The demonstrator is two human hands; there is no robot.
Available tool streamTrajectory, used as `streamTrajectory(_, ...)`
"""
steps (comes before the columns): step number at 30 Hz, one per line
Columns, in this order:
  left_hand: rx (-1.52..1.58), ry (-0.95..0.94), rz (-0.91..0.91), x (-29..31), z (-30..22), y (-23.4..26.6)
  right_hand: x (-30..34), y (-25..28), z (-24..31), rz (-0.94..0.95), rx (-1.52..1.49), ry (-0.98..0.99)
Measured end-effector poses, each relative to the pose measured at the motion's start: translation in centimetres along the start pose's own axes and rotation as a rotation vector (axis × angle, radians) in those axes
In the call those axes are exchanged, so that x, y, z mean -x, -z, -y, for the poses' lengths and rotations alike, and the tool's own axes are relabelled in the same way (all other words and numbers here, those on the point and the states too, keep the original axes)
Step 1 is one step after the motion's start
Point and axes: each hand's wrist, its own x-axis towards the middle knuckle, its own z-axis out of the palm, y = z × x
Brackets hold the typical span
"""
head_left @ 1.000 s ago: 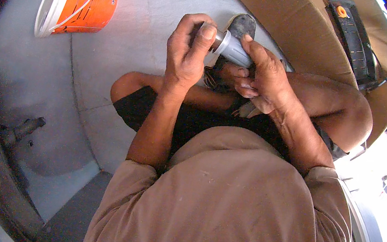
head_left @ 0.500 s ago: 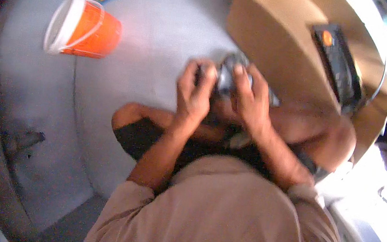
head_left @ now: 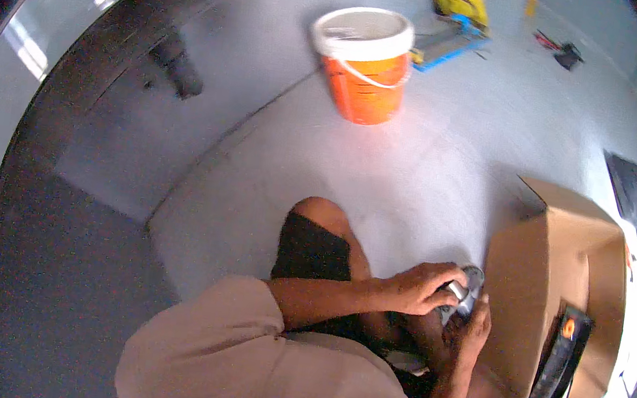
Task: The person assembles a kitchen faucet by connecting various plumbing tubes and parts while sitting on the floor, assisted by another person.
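Beside 1 cardbd box (head_left: pixel 512 294): 2 hands (head_left: pixel 420 289) (head_left: pixel 472 329) w/ 1 silvery pc (head_left: pixel 457 289).

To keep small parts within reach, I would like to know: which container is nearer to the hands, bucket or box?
The brown box: it stands close by the right hand, while the orange bucket is much farther away.

Stretches away as a smooth, pale grey floor (head_left: pixel 431 189). Carries an upright, round orange plastic bucket (head_left: pixel 365 89) with a white rim and handle; just behind, a flat blue-edged piece (head_left: pixel 456 52) near a bright yellow, packet-like thing (head_left: pixel 457 5). Farther right, bears a small black-and-red object (head_left: pixel 567 56), too blurred to identify. Nearer, supports an open brown cardboard box (head_left: pixel 515 279) and, beyond, a flat black piece (head_left: pixel 628 189).
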Motion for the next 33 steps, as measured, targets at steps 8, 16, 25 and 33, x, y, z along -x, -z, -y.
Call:
streamTrajectory(8, 0.280, 0.558, -0.047, -1.8, 0.2, -0.6, 3.4, -2.4, 8.5, -0.031, 0.431, 0.371)
streamTrajectory(16, 0.667, 0.779, -0.071, 0.5, -3.3, 5.6, 4.7, -8.2, 11.7, -0.009, 0.129, 0.279)
streamTrajectory(25, 0.712, 0.764, 0.233, 2.0, -2.6, 7.0, 4.5, -6.7, 9.7, 0.100, 0.088, 0.420)
streamTrajectory(33, 0.881, 0.927, 0.340, 0.1, -1.0, 6.5, 4.5, -4.1, 10.4, 0.260, -0.324, 0.045)
